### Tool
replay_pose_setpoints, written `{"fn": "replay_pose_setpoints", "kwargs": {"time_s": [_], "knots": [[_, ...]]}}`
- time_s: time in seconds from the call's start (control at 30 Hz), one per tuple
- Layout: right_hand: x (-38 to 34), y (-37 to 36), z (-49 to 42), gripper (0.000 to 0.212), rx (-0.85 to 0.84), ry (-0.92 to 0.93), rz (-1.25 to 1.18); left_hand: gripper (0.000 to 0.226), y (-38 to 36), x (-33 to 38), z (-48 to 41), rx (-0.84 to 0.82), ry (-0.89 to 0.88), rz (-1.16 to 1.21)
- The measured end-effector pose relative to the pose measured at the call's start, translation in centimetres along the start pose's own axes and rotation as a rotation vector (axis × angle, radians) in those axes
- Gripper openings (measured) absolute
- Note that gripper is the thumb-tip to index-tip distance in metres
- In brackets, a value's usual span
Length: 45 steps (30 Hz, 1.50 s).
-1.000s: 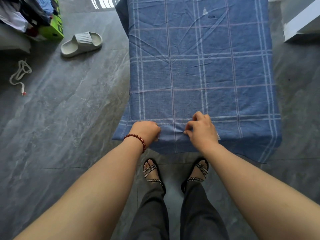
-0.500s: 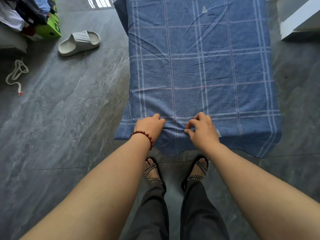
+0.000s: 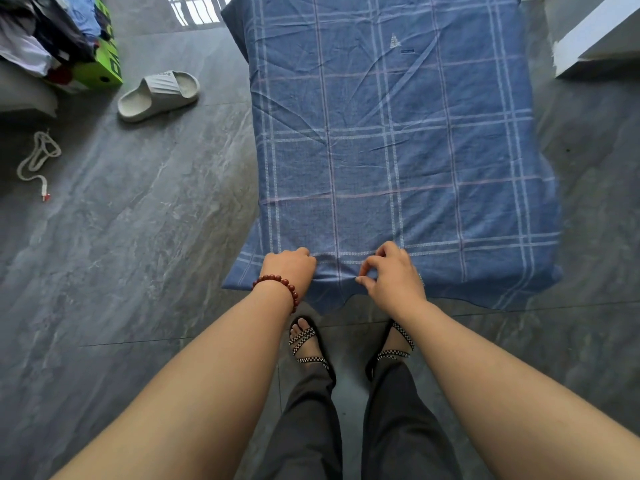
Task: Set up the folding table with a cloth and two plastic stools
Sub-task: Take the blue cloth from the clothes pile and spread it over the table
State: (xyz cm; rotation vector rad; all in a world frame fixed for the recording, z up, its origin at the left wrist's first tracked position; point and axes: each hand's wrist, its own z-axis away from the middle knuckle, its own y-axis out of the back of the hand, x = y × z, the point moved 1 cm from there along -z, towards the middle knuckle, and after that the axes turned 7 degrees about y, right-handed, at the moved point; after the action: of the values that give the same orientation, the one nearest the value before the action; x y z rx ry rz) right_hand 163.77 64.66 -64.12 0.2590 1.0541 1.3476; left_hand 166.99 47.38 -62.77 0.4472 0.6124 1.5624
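Note:
A blue checked cloth covers the folding table completely, so the tabletop itself is hidden; its edges hang over the near and side rims. My left hand, with a red bead bracelet on the wrist, grips the cloth's near edge with curled fingers. My right hand pinches a fold of the same edge just to the right of it. Both hands are at the table's near rim, about a hand's width apart. No plastic stools are in view.
A grey slipper lies on the dark tiled floor left of the table. A white cord and a green box under a pile of clothes sit at the far left. A white furniture piece stands at the upper right. My sandalled feet stand below the table's edge.
My left hand opened briefly on the cloth half a second ago and has curled round the edge again. The right hand keeps its pinch; the near hem has shifted slightly.

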Motion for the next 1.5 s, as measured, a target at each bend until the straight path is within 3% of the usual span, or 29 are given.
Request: {"fn": "replay_pose_setpoints", "kwargs": {"time_s": [0.1, 0.3, 0.5, 0.8, 1.03, 1.23, 1.5], "knots": [[0.2, 0.5, 0.1, 0.016, 0.013, 0.027, 0.0, 0.031, 0.5, -0.1, 0.1, 0.015, -0.038, 0.003], [1.5, 2.5, -0.5, 0.053, 0.095, -0.023, 0.075, 0.052, 1.6, 1.3, -0.6, 0.207, -0.075, 0.101], [3.8, 3.6, -0.4, 0.067, -0.14, -0.19, 0.148, 0.072, 1.7, 4.5, -1.6, 0.018, -0.095, 0.058], [6.2, 5.7, -0.2, 0.065, -0.201, -0.162, 0.117, 0.073, 3.1, 7.4, -1.6, 0.003, -0.038, 0.055], [5.2, 8.2, 0.4, 0.057, -0.009, -0.035, -0.132, 0.069, 6.3, 10.1, -0.7, 0.115, 0.001, 0.169], [2.1, 12.7, 1.8, 0.049, 0.167, 0.035, -0.304, 0.069, 11.1, 10.2, 1.0, 0.192, 0.02, 0.467], [-3.4, 19.8, 5.8, 0.042, 0.377, 0.032, -0.47, 0.068, 18.3, 7.8, 8.4, 0.307, -0.08, 0.817]]}}
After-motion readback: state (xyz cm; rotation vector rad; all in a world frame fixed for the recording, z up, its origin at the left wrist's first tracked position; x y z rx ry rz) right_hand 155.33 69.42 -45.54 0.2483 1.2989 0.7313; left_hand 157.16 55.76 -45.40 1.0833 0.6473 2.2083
